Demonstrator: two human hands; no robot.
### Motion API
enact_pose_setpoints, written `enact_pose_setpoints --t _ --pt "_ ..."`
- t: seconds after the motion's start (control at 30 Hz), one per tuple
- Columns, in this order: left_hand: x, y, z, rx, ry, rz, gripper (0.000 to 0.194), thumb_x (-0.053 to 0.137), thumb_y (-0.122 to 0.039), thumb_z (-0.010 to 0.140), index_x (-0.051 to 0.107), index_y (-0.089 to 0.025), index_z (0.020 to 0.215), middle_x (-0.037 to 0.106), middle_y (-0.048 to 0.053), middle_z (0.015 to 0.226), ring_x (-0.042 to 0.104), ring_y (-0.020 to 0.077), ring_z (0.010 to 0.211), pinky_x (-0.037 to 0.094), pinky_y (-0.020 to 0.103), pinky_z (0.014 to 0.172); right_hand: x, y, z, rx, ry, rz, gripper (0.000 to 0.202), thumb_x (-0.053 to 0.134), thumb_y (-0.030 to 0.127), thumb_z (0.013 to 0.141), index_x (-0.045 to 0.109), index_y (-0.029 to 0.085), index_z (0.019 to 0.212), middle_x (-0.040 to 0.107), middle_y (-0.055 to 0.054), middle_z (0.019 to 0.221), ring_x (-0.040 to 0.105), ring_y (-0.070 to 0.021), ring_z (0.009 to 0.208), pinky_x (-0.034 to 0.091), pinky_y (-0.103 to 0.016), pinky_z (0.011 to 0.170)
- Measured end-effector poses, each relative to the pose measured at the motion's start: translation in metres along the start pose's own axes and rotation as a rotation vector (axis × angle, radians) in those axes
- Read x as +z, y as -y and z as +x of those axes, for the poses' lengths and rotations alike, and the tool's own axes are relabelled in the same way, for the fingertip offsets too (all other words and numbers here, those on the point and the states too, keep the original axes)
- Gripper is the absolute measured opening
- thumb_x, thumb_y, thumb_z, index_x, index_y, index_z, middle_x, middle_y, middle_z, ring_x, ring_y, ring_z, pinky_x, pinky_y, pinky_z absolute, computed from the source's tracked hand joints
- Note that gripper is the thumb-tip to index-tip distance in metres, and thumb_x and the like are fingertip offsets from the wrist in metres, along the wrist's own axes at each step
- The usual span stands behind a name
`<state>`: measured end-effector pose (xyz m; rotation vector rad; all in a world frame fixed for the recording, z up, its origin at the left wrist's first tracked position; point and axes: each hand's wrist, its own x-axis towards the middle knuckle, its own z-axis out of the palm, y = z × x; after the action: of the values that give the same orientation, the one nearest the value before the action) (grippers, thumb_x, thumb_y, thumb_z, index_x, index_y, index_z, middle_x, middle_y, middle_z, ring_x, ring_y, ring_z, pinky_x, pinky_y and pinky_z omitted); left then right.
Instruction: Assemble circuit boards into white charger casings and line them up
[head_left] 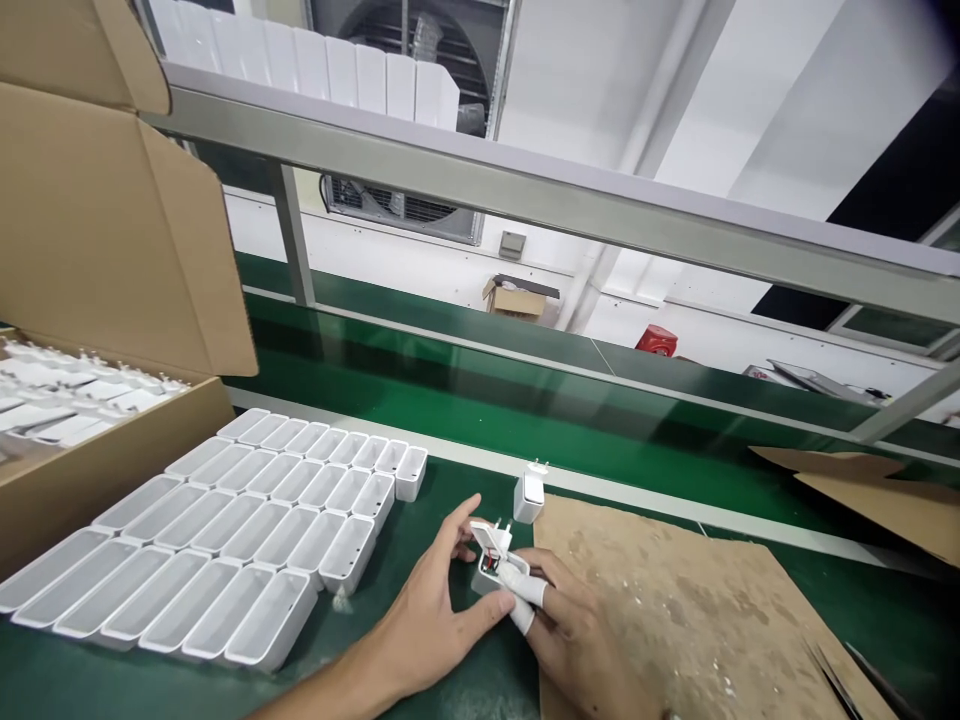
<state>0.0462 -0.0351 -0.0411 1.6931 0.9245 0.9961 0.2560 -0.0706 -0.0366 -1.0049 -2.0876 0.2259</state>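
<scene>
Between my two hands is a small white plug adapter [491, 562] with its lid tilted up, metal pins on top and red and black wires showing inside. My right hand [574, 620], with white covers on two fingertips, grips it from the right. My left hand [427, 610] is on its left side, fingers apart and curved around it, the thumb by its lower edge. Just behind stands another white adapter [529, 497], upright with its pins on top. Rows of open white housings [255, 600] lie on the green table to the left.
A cardboard box [112, 500] full of white parts stands at the far left. A stained cardboard sheet [675, 600] lies at right, with tweezers [836, 680] on it. Behind runs a green conveyor [480, 415] under a metal shelf frame [525, 190].
</scene>
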Motion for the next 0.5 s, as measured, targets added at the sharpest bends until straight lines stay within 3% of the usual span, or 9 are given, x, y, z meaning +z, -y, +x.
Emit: enact_pose_setpoints --t 0.1,0.23,0.3,0.37,0.5 --pt "-0.0004 0.0017 0.0014 0.035 -0.029 0.002 0.082 0.071 -0.037 0.092 0.025 -0.034 0.159 0.056 0.009 0.14 0.062 0.0249 0.116 0.046 0.054 0.113 0.0027 -0.0028 -0.0027 -0.018 -0.006 -0.033 0.046 0.047 0.008 0.1 0.056 0.03 0.139 0.064 -0.009 0.13 0.068 -0.0202 0.114 0.062 -0.032 0.094" --pt "-0.0023 -0.0023 -0.0004 0.103 -0.027 0.015 0.089 0.075 -0.038 0.09 0.02 -0.034 0.16 0.049 0.011 0.15 0.053 0.0289 0.133 0.042 0.055 0.118 -0.0025 0.0027 -0.002 -0.028 -0.066 -0.054 0.044 0.049 0.009 0.1 0.055 0.03 0.139 0.065 -0.009 0.132 0.069 -0.0214 0.114 0.062 -0.033 0.095" --pt "-0.0016 -0.0045 -0.0014 0.108 -0.018 0.035 0.092 0.076 -0.037 0.089 0.017 -0.034 0.16 0.048 0.012 0.151 0.049 0.0306 0.139 0.041 0.055 0.118 -0.0039 0.0053 -0.0012 0.01 -0.007 -0.05 0.044 0.049 0.01 0.1 0.057 0.031 0.138 0.065 -0.008 0.132 0.07 -0.0206 0.11 0.063 -0.032 0.091" --pt "0.0 -0.0051 -0.0015 0.085 -0.014 0.059 0.083 0.069 -0.035 0.094 0.019 -0.034 0.159 0.052 0.011 0.145 0.055 0.0286 0.133 0.046 0.053 0.114 -0.0023 0.0055 -0.0014 0.048 0.06 -0.041 0.043 0.046 0.01 0.101 0.058 0.032 0.137 0.065 -0.007 0.131 0.071 -0.0195 0.107 0.063 -0.031 0.089" --pt "0.0021 -0.0022 -0.0004 0.039 -0.034 0.078 0.062 0.054 -0.034 0.102 0.023 -0.036 0.156 0.059 0.006 0.13 0.064 0.0216 0.111 0.051 0.047 0.104 0.0053 -0.0004 -0.0052 0.101 -0.036 -0.036 0.035 0.052 0.019 0.104 0.052 0.028 0.138 0.067 -0.009 0.127 0.07 -0.0209 0.108 0.062 -0.034 0.091"
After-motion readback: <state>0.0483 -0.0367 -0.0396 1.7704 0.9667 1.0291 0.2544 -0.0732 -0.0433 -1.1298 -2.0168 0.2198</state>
